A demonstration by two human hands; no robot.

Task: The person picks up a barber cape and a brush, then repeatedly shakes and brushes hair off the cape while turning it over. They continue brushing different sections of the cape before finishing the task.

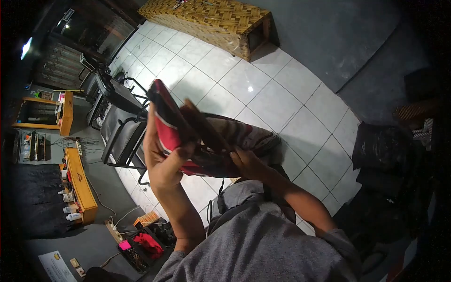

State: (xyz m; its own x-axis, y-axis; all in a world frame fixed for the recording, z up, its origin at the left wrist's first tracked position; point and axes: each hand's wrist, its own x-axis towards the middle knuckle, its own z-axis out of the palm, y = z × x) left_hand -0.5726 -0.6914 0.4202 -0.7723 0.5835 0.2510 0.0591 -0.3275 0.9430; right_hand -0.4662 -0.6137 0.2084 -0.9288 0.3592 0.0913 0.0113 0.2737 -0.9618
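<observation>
The left hand (pixel 164 170) clamps the red-and-black cloth (pixel 168 135), held up over the tiled floor (pixel 272 101) — the right hand (pixel 250 164) pinches its other end; handling it calls for steady fingers.

"Item one, the left?"
"Left hand (pixel 162 162), at 8 o'clock of the view: thumb (pixel 178 157) angled toward 1, gripping against raised fingers (pixel 151 124). Left forearm (pixel 184 211), bare, pointed to 11."
"Item two?"
"Right hand (pixel 246 162), just off centre toward 4: fingers bent, in a pinch. Right forearm (pixel 298 197), bare, slanted to 10."
"Spacing?"
"Hands apart, the left raised higher at its fingertips."
</observation>
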